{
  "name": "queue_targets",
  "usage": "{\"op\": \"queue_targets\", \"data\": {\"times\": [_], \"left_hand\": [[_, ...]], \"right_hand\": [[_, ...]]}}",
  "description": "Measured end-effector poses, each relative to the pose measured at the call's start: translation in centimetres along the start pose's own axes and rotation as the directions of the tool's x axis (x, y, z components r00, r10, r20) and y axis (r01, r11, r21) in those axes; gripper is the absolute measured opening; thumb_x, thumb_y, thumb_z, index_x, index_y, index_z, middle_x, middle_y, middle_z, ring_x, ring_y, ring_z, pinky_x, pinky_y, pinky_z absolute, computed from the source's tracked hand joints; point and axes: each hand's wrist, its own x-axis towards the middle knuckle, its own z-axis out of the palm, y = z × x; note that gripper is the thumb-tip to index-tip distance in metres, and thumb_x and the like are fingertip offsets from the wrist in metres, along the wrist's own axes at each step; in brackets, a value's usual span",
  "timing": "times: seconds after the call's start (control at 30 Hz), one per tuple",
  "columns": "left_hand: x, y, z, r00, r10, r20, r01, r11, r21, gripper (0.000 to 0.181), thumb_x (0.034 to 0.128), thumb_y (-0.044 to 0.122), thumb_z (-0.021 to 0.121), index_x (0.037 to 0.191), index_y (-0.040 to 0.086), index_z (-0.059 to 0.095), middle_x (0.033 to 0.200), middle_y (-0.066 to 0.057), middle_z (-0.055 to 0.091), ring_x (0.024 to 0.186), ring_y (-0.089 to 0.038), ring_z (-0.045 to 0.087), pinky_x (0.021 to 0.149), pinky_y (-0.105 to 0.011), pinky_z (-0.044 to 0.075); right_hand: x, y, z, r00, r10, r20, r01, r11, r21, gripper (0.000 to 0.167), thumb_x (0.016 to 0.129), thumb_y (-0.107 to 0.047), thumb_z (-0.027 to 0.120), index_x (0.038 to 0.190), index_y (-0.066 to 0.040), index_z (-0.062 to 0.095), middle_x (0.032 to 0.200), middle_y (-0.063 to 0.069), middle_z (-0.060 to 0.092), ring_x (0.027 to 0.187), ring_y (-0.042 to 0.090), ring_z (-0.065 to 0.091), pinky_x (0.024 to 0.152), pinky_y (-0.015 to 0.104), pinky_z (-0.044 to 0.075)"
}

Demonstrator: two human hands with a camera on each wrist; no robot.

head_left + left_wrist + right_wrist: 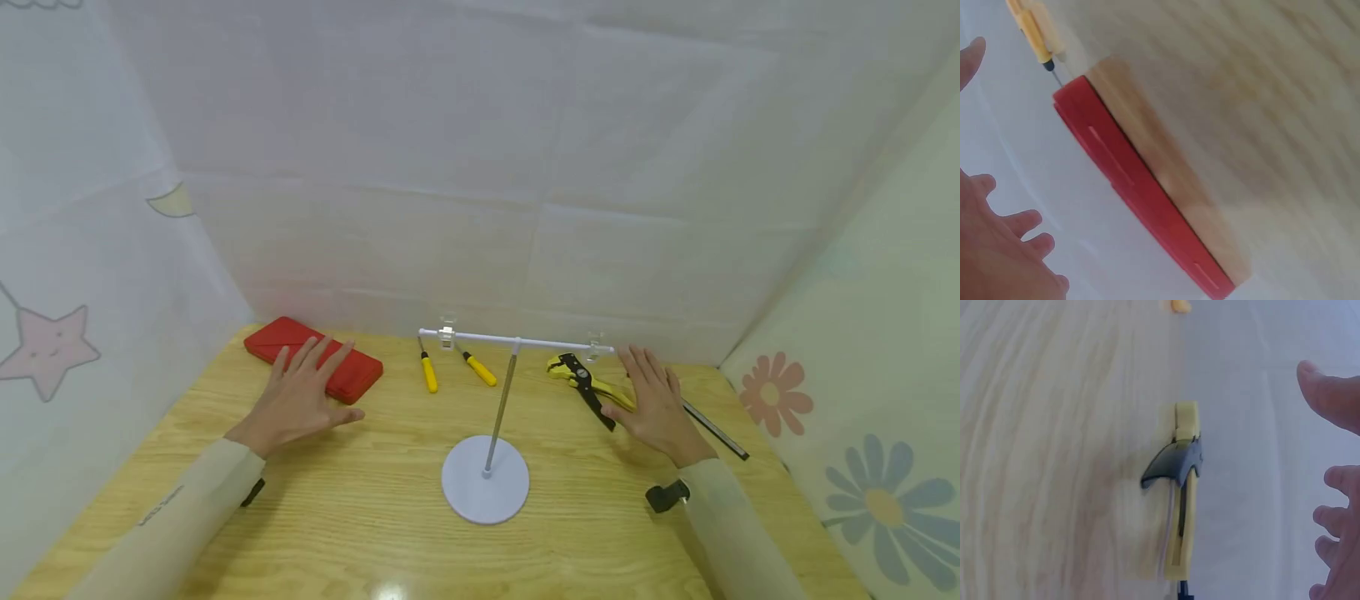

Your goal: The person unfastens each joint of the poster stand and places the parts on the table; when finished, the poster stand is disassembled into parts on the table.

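My left hand [294,404] is held with its fingers spread above a red zippered-looking case [272,337]. In the left wrist view, a gap shows between the hand [997,244] and the red case [1135,187]. My right hand [656,412] has its fingers extended, over the handles of a yellow-and-black wire stripper [582,375]. The right wrist view shows that hand [1344,537] apart from the wire stripper [1185,469]. Neither hand holds anything. Part of the yellow handle is hidden behind the right hand.
Between the hands stands a white T-shaped stand with a round base [483,500] and clear clips [447,337] on its crossbar. Two yellow-handled screwdrivers [429,375] lie behind it. A thin dark-and-silver strip [716,431] lies at the right. White cloth [480,250] hangs behind the table.
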Motion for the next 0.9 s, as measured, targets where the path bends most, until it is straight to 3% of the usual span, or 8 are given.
{"op": "queue_targets", "data": {"times": [0.13, 0.27, 0.5, 0.73, 0.9], "left_hand": [[0.4, 0.6, -0.6, 1.000, 0.015, -0.009, -0.015, 1.000, 0.003, 0.111, 0.0771, 0.069, 0.074, 0.163, 0.024, 0.020, 0.166, -0.021, 0.023, 0.153, -0.047, 0.017, 0.120, -0.073, 0.005], [0.7, 1.3, -1.3, 0.999, 0.034, -0.013, -0.034, 0.999, 0.000, 0.113, 0.0766, 0.071, 0.073, 0.164, 0.024, 0.018, 0.167, -0.021, 0.021, 0.153, -0.046, 0.017, 0.121, -0.072, 0.007], [1.2, 2.5, -2.6, 0.997, 0.064, -0.040, -0.065, 0.998, -0.023, 0.115, 0.0755, 0.065, 0.078, 0.164, 0.027, 0.015, 0.166, -0.020, 0.024, 0.151, -0.046, 0.023, 0.122, -0.069, 0.009], [1.6, 3.8, -4.0, 0.990, 0.119, -0.074, -0.120, 0.993, -0.001, 0.117, 0.0727, 0.065, 0.080, 0.164, 0.026, 0.017, 0.165, -0.018, 0.028, 0.151, -0.042, 0.025, 0.122, -0.067, 0.015], [2.0, 4.9, -5.0, 0.982, 0.159, -0.105, -0.161, 0.987, -0.015, 0.118, 0.0703, 0.064, 0.082, 0.162, 0.020, 0.022, 0.165, -0.018, 0.030, 0.151, -0.041, 0.026, 0.123, -0.064, 0.020]], "right_hand": [[0.1, -0.5, -0.5, 0.998, -0.035, -0.054, 0.038, 0.998, 0.041, 0.103, 0.088, -0.053, 0.072, 0.164, -0.018, 0.014, 0.168, 0.022, 0.021, 0.155, 0.047, 0.016, 0.118, 0.073, 0.013], [0.2, -1.1, -0.9, 0.996, -0.063, -0.062, 0.071, 0.989, 0.130, 0.101, 0.089, -0.052, 0.071, 0.164, -0.017, 0.014, 0.168, 0.023, 0.020, 0.155, 0.047, 0.015, 0.117, 0.074, 0.012], [0.8, -3.0, -2.3, 0.993, -0.093, -0.073, 0.110, 0.951, 0.290, 0.097, 0.091, -0.054, 0.069, 0.164, -0.019, 0.015, 0.170, 0.018, 0.015, 0.157, 0.044, 0.011, 0.116, 0.076, 0.011], [1.1, -5.1, -3.6, 0.986, -0.111, -0.122, 0.148, 0.920, 0.362, 0.094, 0.091, -0.049, 0.071, 0.164, -0.023, 0.016, 0.171, 0.011, 0.015, 0.156, 0.043, 0.017, 0.114, 0.076, 0.021], [1.2, -6.5, -4.3, 0.975, -0.141, -0.171, 0.202, 0.879, 0.432, 0.093, 0.092, -0.049, 0.070, 0.163, -0.014, 0.021, 0.169, 0.016, 0.021, 0.153, 0.045, 0.023, 0.114, 0.075, 0.025]]}}
